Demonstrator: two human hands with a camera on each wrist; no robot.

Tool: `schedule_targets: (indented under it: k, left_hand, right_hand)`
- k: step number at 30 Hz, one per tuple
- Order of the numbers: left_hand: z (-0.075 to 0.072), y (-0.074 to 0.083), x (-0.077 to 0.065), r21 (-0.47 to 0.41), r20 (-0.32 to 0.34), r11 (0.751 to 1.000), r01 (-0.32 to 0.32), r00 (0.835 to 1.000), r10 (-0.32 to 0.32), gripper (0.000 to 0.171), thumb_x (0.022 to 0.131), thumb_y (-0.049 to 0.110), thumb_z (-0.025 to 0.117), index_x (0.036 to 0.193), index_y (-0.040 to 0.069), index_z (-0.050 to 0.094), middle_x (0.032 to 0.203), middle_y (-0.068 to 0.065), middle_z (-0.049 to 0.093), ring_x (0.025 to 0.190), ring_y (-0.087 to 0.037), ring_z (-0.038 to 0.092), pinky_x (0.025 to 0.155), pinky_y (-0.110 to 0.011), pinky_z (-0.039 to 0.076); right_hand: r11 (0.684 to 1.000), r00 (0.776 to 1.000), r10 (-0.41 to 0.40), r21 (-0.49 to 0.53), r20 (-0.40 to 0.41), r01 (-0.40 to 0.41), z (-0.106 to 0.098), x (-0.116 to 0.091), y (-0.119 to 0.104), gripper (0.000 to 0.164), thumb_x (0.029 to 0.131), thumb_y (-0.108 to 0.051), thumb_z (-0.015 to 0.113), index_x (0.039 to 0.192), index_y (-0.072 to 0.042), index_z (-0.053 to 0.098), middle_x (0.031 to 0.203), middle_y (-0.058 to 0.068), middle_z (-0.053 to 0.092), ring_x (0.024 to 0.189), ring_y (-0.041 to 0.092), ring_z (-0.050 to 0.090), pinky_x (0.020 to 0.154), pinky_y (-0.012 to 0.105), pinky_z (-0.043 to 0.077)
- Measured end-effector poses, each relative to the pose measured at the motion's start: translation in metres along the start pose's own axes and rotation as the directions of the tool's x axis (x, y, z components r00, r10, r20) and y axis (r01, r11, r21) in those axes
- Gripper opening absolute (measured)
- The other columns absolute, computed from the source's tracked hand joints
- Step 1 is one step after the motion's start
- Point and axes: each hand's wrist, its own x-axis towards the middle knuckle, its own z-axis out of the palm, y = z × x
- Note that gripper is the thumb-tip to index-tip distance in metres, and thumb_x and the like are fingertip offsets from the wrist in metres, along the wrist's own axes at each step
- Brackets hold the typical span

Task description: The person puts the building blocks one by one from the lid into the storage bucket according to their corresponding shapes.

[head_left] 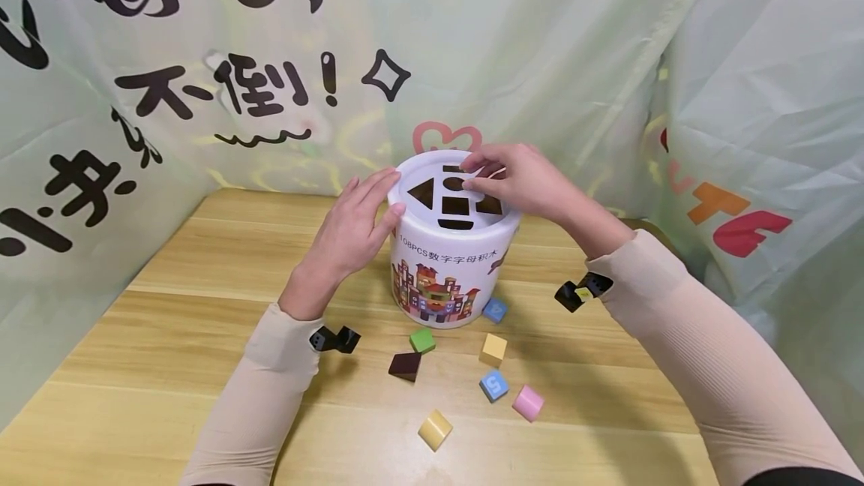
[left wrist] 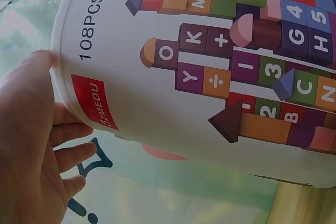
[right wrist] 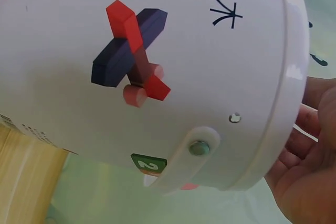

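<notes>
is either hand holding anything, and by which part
The left hand rests on the upper rim of the white tub, not clearly gripping it. The right hand is over the holed lid; whether its fingers pinch anything cannot be told.

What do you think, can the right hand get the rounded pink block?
Probably yes: the right hand is up at the bucket's lid, but the rounded pink block lies uncovered on the tabletop.

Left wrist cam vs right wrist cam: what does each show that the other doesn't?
Left wrist only: left hand at the rim, red label, "108PCS" text.

Right wrist only: right hand near the rim, metal rivet, plane print.

Both: the white bucket, part of the wooden table, pale green cloth.
</notes>
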Motion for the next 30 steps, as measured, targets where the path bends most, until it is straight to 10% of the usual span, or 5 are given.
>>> schedule_targets:
  k: [12, 30]
  left_hand:
    - [0.001, -0.001, 0.001, 0.002, -0.006, 1.000, -0.007, 1.000, 0.007, 0.075, 0.102, 0.060, 0.017, 0.149, 0.007, 0.039, 0.153, -0.011, 0.039, 0.140, -0.026, 0.035, 0.119, -0.047, 0.014]
    - [0.001, -0.001, 0.001, -0.029, 0.016, 0.999, 0.020, 1.000, -0.020, 0.070, 0.103, 0.057, 0.022, 0.151, 0.008, 0.036, 0.155, -0.010, 0.036, 0.142, -0.027, 0.031, 0.120, -0.043, 0.012]
  right_hand:
    - [0.994, 1.000, 0.012, 0.105, -0.029, -0.009, -0.004, -0.033, 0.004, 0.030, 0.091, -0.021, 0.072, 0.117, -0.007, 0.069, 0.108, 0.008, 0.069, 0.099, 0.025, 0.067, 0.087, 0.040, 0.055]
    - [0.973, 0.972, -0.191, 0.102, -0.137, 0.206, 0.001, -0.091, 0.017, 0.027, 0.088, -0.008, 0.074, 0.114, -0.007, 0.070, 0.107, 0.002, 0.070, 0.092, 0.013, 0.067, 0.084, 0.023, 0.054]
